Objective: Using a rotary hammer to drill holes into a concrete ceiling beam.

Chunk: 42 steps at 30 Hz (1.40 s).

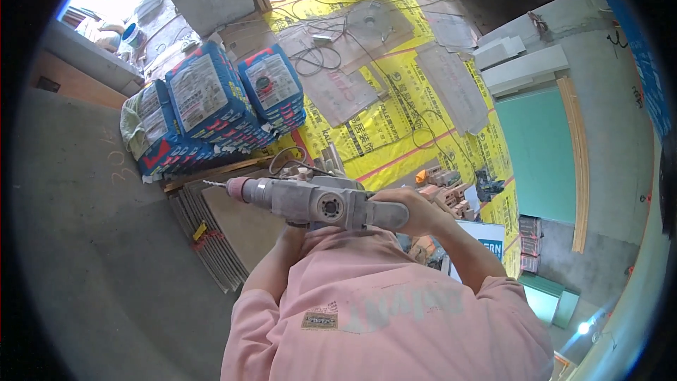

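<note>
A dusty grey hammer drill (pixel 310 202) lies level across my front, its thin bit (pixel 215 183) pointing left toward the grey wall. Whether the bit's tip touches anything, I cannot tell. My right hand (pixel 417 210) is wrapped round the rear handle. Under the front of the body, my left hand (pixel 291 237) grips the drill from below, its fingers mostly hidden. A reddish collar (pixel 238 189) surrounds the bit at the chuck.
Blue-and-white bags (pixel 211 92) are stacked ahead on the left. Thin panels (pixel 208 240) lean beside the grey wall (pixel 92 190). Yellow floor sheeting (pixel 395 99) carries loose cables (pixel 317 62) and cardboard. Bricks (pixel 451 190) lie near my right arm; a green board (pixel 539 155) stands farther right.
</note>
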Available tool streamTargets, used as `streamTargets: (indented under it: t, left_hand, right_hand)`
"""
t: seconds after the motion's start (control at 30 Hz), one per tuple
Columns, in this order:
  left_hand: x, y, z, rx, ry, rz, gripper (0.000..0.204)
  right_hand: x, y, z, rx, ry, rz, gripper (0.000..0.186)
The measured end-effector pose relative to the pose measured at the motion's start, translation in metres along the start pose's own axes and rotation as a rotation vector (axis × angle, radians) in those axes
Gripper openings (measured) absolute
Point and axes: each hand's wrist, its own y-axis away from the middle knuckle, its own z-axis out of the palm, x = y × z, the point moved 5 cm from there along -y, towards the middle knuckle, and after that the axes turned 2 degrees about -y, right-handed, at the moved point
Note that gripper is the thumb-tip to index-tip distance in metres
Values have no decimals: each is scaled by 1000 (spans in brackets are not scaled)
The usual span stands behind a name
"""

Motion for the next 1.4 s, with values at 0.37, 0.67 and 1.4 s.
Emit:
streamTargets:
  t: [0.37, 0.67, 1.4]
  left_hand:
    - [15, 32, -47, -565, 336, -149, 42]
    - [22, -9, -83, -744, 181, -25, 53]
    - [425, -44, 433, -597, -900, 1857, 38]
  right_hand:
    - [-2, -26, 81, 33, -81, -23, 53]
    - [-49, -59, 64, -29, -86, -155, 47]
    - [-266, 5, -160, 824, 91, -600, 42]
